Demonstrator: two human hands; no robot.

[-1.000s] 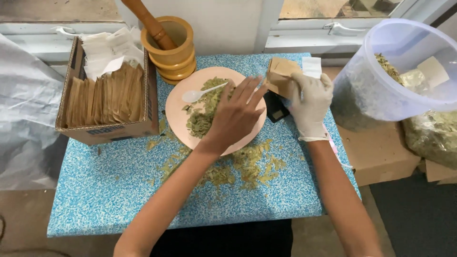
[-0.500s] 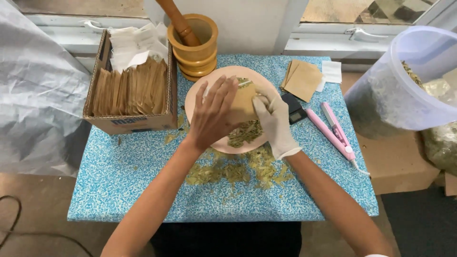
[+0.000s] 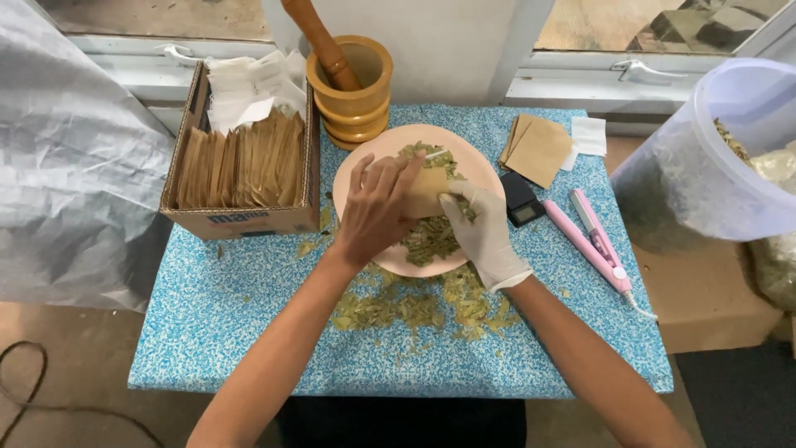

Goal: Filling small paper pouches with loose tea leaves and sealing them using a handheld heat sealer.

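Over the pink plate [image 3: 365,162], our bare left hand [image 3: 377,211] pinches the brown pouch [image 3: 427,192] steady; our gloved right hand [image 3: 481,232] grasps dried leaves [image 3: 427,241] beside it.

A small surface [image 3: 249,332] topped with blue-and-white speckle stands against a white wall [image 3: 448,41]. 2 windows flank that wall strip, each with a white frame and a lever handle: the left window [image 3: 157,12] shows brownish ground outside, the right window [image 3: 663,21] shows paving in daylight. The light is soft and even, with no hard shadows. Grey plastic sheeting [image 3: 66,166] hangs at the left edge. Below it lies a tan floor [image 3: 75,373] with a dark cable [image 3: 33,390] curling across it. Right of the surface stands a brown cardboard box [image 3: 705,290]
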